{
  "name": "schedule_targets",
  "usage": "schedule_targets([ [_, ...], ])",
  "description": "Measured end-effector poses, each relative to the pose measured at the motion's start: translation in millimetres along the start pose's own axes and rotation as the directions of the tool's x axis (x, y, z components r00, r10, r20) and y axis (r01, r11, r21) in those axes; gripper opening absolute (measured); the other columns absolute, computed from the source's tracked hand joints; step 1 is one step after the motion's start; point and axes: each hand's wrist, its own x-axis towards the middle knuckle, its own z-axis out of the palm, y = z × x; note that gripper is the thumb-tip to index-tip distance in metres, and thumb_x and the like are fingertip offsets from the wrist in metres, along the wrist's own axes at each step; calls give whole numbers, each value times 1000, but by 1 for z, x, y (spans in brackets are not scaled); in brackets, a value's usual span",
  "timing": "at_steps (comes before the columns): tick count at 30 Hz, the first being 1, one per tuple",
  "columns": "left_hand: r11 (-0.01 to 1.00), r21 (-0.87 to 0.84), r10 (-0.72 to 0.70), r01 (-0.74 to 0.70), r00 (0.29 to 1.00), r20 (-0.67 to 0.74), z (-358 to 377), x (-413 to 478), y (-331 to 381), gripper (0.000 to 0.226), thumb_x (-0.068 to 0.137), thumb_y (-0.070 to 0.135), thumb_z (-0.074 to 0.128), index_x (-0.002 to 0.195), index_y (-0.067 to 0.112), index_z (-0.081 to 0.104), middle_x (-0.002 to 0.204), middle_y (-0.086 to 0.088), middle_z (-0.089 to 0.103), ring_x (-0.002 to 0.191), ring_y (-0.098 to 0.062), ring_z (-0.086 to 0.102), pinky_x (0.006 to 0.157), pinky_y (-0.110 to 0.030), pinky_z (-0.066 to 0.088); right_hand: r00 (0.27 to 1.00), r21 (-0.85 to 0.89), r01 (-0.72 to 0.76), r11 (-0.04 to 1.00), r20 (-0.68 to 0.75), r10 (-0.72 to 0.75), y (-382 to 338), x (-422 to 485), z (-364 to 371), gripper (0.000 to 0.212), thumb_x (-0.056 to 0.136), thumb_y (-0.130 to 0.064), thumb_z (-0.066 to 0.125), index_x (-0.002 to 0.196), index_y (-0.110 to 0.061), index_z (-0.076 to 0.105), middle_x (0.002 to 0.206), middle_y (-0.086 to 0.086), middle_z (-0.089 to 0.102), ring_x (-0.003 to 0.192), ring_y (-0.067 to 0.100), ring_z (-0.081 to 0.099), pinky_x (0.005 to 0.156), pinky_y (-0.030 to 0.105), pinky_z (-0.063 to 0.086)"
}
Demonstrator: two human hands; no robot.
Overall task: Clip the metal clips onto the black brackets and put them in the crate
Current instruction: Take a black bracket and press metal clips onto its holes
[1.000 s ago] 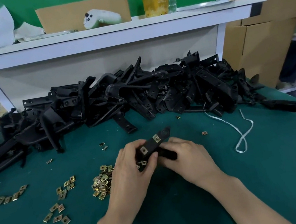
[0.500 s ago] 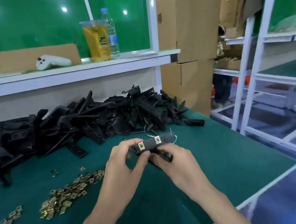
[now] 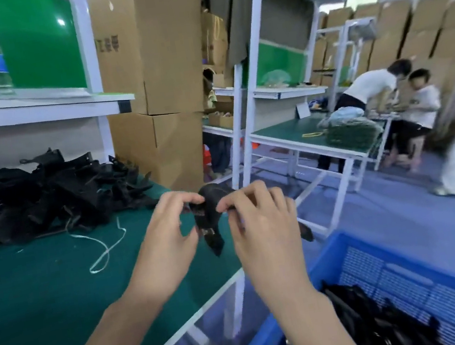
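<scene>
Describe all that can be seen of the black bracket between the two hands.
The black bracket looks like matte plastic: a rounded upper part and a lower arm tapering to a downward point. A glint on that arm may be a metal clip; blur hides detail. The left hand pinches its left side, the right hand its right. It is in the air at the edge of the green table, up and left of the blue crate.

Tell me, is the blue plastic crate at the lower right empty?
No, the blue plastic crate holds a heap of black brackets.
</scene>
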Motion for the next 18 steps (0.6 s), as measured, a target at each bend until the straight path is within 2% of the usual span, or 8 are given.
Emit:
schedule_targets([
  [2,996,-56,73,-70,996,52,20,3,16,37,86,15,68,111,40,57,110,22,52,108,-4,54,87,-13,39,997,24,-79,997,7,79,28,-5,-16,22,90,-10,68,99,-30,67,98,-6,57,86,19,52,75,34,37],
  [4,987,-96,137,-127,986,98,35,4,31,23,87,37,65,108,43,57,107,21,51,106,-2,54,83,-14,39,966,183,-248,951,116,229,53,-10,-31,21,93,-16,64,99,-35,64,98,-13,57,84,15,55,71,34,41],
  [6,983,-78,174,-164,975,140,49,4,45,17,89,51,61,103,46,54,102,22,49,99,1,54,77,-18,42,880,294,-459,838,281,384,75,-18,-43,15,95,-27,62,97,-41,57,94,-16,63,81,13,61,66,31,48],
  [8,982,-12,187,-188,964,190,66,0,56,16,88,61,55,96,48,47,96,26,47,89,8,51,69,-13,39,770,346,-636,690,356,530,90,-32,-49,23,97,-32,60,114,-43,49,102,-24,64,89,9,64,61,20,49],
  [10,986,53,136,-157,951,278,88,-6,62,24,86,69,47,95,47,48,90,26,47,82,6,50,64,-14,36,656,410,-739,535,255,711,97,-49,-51,56,98,-28,55,146,-41,29,131,-18,52,117,8,54,75,17,47],
  [12,997,64,0,-32,894,449,113,-18,59,42,84,73,50,115,45,53,92,24,50,88,1,54,73,-24,44,581,405,-744,532,-1,814,95,-59,-52,67,97,-25,50,155,-33,19,150,-5,34,136,16,38,99,38,43],
  [15,990,-14,-98,142,747,658,131,-39,46,80,81,72,58,149,39,32,106,24,58,99,-3,58,92,-29,47,632,397,-678,619,-117,766,74,-60,-42,63,95,-26,47,153,-33,24,152,-7,29,140,17,32,106,48,37],
  [18,974,-120,-91,190,820,565,110,-44,17,63,91,44,63,148,32,40,96,27,63,86,-1,62,90,-35,51,737,417,-618,666,15,675,44,-50,-17,58,95,-26,47,149,-38,29,147,-14,29,132,14,38,100,41,39],
])
